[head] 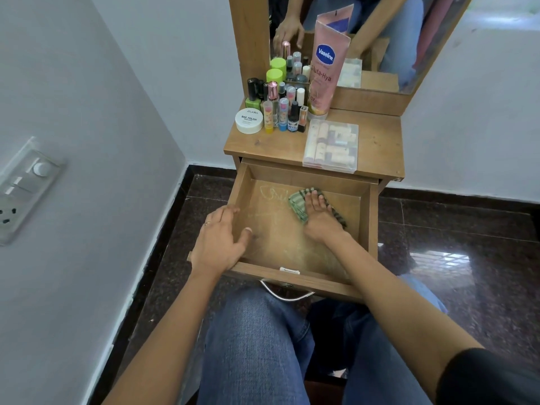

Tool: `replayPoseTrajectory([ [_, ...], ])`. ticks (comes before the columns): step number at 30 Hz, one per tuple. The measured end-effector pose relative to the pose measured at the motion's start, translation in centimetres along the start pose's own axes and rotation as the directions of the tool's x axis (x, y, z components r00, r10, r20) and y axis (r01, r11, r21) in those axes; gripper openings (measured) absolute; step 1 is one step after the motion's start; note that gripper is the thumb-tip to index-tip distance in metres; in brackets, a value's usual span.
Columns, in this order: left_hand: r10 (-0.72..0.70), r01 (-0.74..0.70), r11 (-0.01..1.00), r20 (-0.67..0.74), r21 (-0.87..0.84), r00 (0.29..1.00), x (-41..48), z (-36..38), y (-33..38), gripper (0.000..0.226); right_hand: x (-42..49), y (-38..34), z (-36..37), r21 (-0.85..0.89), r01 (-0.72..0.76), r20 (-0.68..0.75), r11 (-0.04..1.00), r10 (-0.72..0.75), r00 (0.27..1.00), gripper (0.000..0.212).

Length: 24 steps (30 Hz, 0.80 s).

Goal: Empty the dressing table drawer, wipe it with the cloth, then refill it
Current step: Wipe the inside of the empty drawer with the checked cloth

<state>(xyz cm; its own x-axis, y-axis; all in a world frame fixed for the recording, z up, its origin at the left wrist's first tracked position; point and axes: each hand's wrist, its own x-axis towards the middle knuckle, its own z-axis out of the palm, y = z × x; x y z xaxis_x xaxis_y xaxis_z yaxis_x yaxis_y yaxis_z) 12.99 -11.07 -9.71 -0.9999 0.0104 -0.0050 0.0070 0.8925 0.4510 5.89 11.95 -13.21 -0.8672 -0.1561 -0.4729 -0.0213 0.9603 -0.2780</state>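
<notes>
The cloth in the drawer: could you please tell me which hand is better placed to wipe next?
The right hand: it presses flat on the cloth inside the drawer. The left hand rests on the drawer's left wall, apart from it.

A switch panel (22, 188) with a socket (7, 213) hung on the grey left wall (87, 83); the dark polished floor (467, 258) at right caught what seemed a window's reflection.

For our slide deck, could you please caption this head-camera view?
Right hand presses a cloth inside the empty drawer; left hand rests on its side wall.
</notes>
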Motion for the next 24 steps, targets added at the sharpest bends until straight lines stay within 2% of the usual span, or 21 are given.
replayPoseTrajectory([
  [3, -0.010, 0.010, 1.000, -0.004, -0.004, 1.000, 0.0, 0.0, 0.1, 0.046, 0.2, -2.3, 0.7, -0.005, 0.047, -0.027, 0.999, -0.047, 0.999, 0.080],
  [7, -0.005, 0.005, 1.000, -0.003, -0.005, 1.000, -0.1, 0.0, -0.1, 0.046, -1.0, -0.7, 1.8, -0.030, 0.175, 0.043, 0.984, -0.174, 0.984, 0.076],
  [10, -0.012, 0.012, 1.000, 0.001, 0.003, 1.000, -0.1, 0.1, -0.1, 0.047, -1.1, 0.7, 0.7, -0.035, 0.167, 0.066, 0.985, -0.165, 0.984, 0.074],
  [14, -0.023, 0.023, 1.000, -0.009, 0.014, 1.000, 0.0, 0.1, 0.0, 0.046, 0.2, -1.7, -0.2, -0.016, 0.127, 0.035, 0.992, -0.126, 0.991, 0.075],
  [18, -0.029, 0.029, 1.000, -0.005, 0.001, 1.000, 0.0, 0.1, -0.1, 0.045, 0.0, -3.2, 0.8, -0.026, 0.185, 0.011, 0.982, -0.185, 0.983, 0.074],
  [21, -0.021, 0.021, 1.000, -0.009, -0.014, 1.000, 0.0, 0.2, -0.2, 0.045, -1.0, -1.3, 1.6, -0.026, 0.241, 0.027, 0.970, -0.240, 0.970, 0.071],
  [24, -0.016, 0.016, 1.000, -0.020, -0.015, 1.000, 0.0, 0.2, -0.3, 0.045, -1.2, 0.8, 0.8, -0.018, 0.190, 0.021, 0.982, -0.189, 0.982, 0.070],
])
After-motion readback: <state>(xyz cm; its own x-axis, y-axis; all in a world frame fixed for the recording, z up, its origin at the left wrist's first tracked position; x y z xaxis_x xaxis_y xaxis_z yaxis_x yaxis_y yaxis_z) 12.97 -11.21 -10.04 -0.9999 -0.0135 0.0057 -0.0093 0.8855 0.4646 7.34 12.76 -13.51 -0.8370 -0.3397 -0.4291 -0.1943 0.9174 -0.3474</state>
